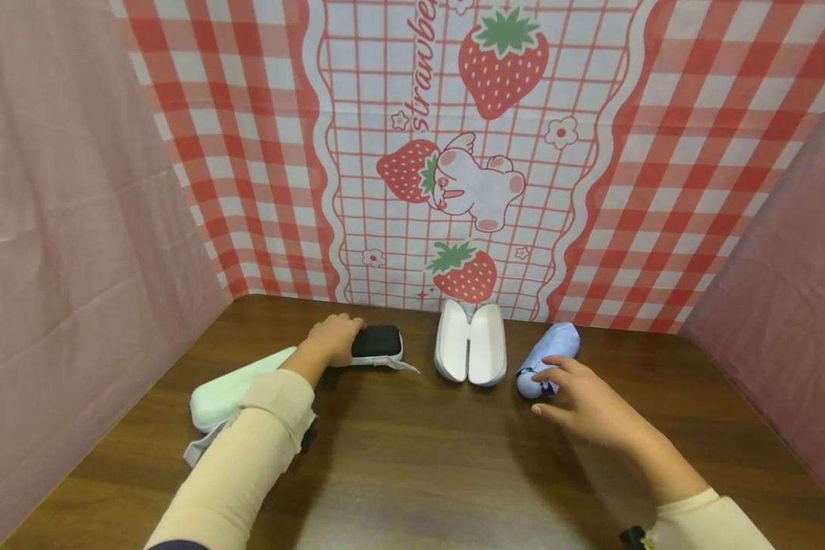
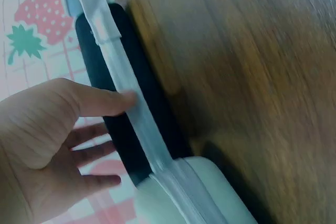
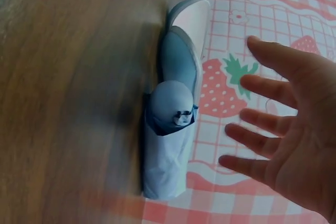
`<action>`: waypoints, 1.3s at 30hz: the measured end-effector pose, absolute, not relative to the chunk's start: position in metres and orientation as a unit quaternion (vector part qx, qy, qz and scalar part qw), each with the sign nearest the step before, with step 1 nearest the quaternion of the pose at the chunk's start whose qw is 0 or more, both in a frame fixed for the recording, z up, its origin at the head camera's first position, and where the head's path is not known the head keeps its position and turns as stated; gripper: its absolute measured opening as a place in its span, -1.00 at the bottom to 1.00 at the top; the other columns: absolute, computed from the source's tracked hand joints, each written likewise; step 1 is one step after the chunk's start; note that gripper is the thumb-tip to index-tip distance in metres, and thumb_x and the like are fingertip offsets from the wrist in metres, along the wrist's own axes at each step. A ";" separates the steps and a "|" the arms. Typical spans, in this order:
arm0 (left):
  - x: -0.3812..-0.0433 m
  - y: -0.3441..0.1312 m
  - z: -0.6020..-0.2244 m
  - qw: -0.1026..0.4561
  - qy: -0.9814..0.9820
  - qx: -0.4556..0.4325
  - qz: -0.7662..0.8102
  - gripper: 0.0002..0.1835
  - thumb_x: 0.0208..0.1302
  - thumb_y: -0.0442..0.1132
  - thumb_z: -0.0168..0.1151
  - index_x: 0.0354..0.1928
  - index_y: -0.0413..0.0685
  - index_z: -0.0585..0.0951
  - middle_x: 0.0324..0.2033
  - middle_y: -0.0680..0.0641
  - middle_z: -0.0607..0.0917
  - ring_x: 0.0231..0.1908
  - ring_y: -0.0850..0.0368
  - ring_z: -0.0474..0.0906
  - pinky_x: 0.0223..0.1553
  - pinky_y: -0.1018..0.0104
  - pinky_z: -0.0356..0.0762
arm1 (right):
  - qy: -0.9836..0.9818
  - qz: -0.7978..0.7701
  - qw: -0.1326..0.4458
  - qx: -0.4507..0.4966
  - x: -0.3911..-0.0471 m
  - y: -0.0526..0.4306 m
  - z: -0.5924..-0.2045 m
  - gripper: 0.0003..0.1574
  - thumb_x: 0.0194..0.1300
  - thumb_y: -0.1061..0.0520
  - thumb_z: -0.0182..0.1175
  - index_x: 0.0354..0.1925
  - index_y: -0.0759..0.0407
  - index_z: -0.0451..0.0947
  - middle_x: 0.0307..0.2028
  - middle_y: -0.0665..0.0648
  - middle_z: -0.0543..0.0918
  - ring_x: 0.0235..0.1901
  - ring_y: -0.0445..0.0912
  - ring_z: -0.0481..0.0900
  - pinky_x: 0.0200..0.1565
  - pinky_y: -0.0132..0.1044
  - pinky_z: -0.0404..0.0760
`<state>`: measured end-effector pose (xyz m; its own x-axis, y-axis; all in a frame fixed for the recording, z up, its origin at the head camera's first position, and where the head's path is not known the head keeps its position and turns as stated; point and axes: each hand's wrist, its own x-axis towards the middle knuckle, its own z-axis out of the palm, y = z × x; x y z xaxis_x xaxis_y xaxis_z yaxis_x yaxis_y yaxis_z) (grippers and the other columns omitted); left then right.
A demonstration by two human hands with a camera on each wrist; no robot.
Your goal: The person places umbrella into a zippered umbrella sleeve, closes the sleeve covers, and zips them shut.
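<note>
My left hand (image 1: 334,340) is at the left end of a black zip case (image 1: 378,341) with a grey strap (image 1: 402,365). In the left wrist view the thumb (image 2: 113,102) lies across the case's grey band, while the other fingers extend loosely beside its upper edge. My right hand (image 1: 594,401) hovers close to a folded light-blue umbrella (image 1: 558,347), its fingers spread. In the right wrist view those fingers stand apart from the umbrella (image 3: 165,161) and hold nothing. Between the hands lies an opened hard case (image 1: 488,345), white inside.
A mint-green case (image 1: 237,389) with a grey strap lies at the left, partly behind my left forearm. The brown wooden table (image 1: 399,473) meets a strawberry-print checked cloth (image 1: 261,153) at the back. Pink cloth (image 1: 76,191) hangs at both sides.
</note>
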<state>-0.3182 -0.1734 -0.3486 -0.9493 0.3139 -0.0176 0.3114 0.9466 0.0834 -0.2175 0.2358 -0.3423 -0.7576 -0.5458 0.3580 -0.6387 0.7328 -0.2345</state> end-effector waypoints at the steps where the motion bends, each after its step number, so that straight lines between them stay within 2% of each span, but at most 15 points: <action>1: -0.318 -0.171 -0.348 0.014 0.988 0.153 0.032 -0.38 0.02 -0.32 0.38 0.22 -0.11 0.51 0.06 -0.22 0.53 0.09 -0.19 0.43 -0.02 -0.12 0.50 | -0.919 0.182 0.144 0.319 -0.218 0.237 -0.343 -0.55 0.09 0.09 0.45 -0.06 0.25 0.63 0.11 0.38 0.49 0.09 0.29 0.47 0.03 0.19 0.46; 7: -0.313 -0.156 -0.341 0.006 0.990 0.137 0.037 -0.53 0.11 -0.32 0.27 0.13 -0.09 0.60 0.04 -0.15 0.54 0.07 -0.13 0.42 -0.06 -0.11 0.52 | -0.906 0.203 0.214 0.305 -0.226 0.240 -0.342 -0.68 0.03 0.21 0.46 -0.20 0.24 0.65 -0.03 0.29 0.57 -0.02 0.17 0.54 -0.06 0.08 0.49; 10: -0.312 -0.149 -0.339 -0.012 0.989 0.135 0.056 -0.58 0.11 -0.29 0.28 0.08 -0.09 0.63 0.00 -0.14 0.56 0.06 -0.12 0.44 -0.05 -0.09 0.51 | -0.904 0.205 0.226 0.300 -0.231 0.242 -0.340 -0.70 0.01 0.24 0.47 -0.23 0.26 0.66 -0.08 0.28 0.58 -0.07 0.15 0.55 -0.10 0.07 0.49; 18: -0.309 -0.119 -0.340 -0.087 0.971 0.158 0.158 -0.78 0.14 -0.32 0.28 -0.14 -0.13 0.70 -0.23 -0.10 0.64 -0.15 -0.03 0.57 -0.14 0.10 0.57 | -0.921 0.223 0.202 0.245 -0.241 0.249 -0.336 -0.75 0.05 0.26 0.43 -0.26 0.31 0.64 -0.18 0.26 0.57 -0.22 0.12 0.56 -0.17 0.05 0.50; 23: -0.306 -0.098 -0.342 -0.094 0.949 0.160 0.255 -0.86 0.12 -0.35 0.32 -0.25 -0.16 0.72 -0.35 -0.04 0.70 -0.27 0.06 0.61 -0.19 0.22 0.58 | -0.934 0.233 0.158 0.219 -0.247 0.252 -0.334 -0.77 0.10 0.21 0.40 -0.25 0.29 0.63 -0.22 0.23 0.58 -0.24 0.11 0.59 -0.21 0.01 0.53; 29: -0.308 -0.082 -0.347 -0.105 0.933 0.136 0.316 -0.90 0.07 -0.33 0.34 -0.34 -0.13 0.74 -0.38 -0.02 0.73 -0.28 0.06 0.63 -0.18 0.25 0.57 | -0.950 0.242 0.120 0.157 -0.257 0.252 -0.334 -0.76 0.14 0.16 0.36 -0.26 0.30 0.64 -0.31 0.23 0.62 -0.29 0.11 0.61 -0.26 -0.05 0.54; 33: -0.313 -0.072 -0.350 -0.068 0.912 0.100 0.392 -0.87 0.12 -0.32 0.36 -0.27 -0.17 0.72 -0.32 -0.08 0.73 -0.41 0.09 0.66 -0.31 0.30 0.62 | -0.954 0.254 0.138 0.077 -0.270 0.255 -0.333 -0.71 0.18 0.13 0.30 -0.24 0.37 0.62 -0.34 0.31 0.65 -0.30 0.15 0.58 -0.25 0.00 0.52; 36: -0.319 -0.064 -0.353 -0.026 0.883 0.065 0.465 -0.80 0.14 -0.35 0.35 -0.16 -0.23 0.68 -0.22 -0.15 0.72 -0.52 0.03 0.68 -0.49 0.31 0.63 | -0.959 0.251 0.131 0.034 -0.282 0.256 -0.334 -0.58 0.21 0.08 0.27 -0.17 0.46 0.56 -0.23 0.42 0.63 -0.22 0.26 0.56 -0.16 0.09 0.50; 39: -0.326 -0.058 -0.357 -0.002 0.864 0.036 0.502 -0.71 0.15 -0.37 0.34 -0.06 -0.25 0.65 -0.09 -0.18 0.68 -0.48 -0.05 0.69 -0.54 0.29 0.63 | -0.965 0.244 0.097 0.005 -0.294 0.254 -0.339 -0.34 0.24 -0.04 0.24 -0.01 0.54 0.46 -0.06 0.53 0.55 -0.07 0.36 0.50 -0.03 0.17 0.47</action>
<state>-0.3256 -0.0575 -0.3571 -0.9974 0.0594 0.0400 0.0641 0.4928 0.8678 -0.2942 0.2540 -0.3385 -0.9810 0.0376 0.1901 -0.0572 0.8812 -0.4694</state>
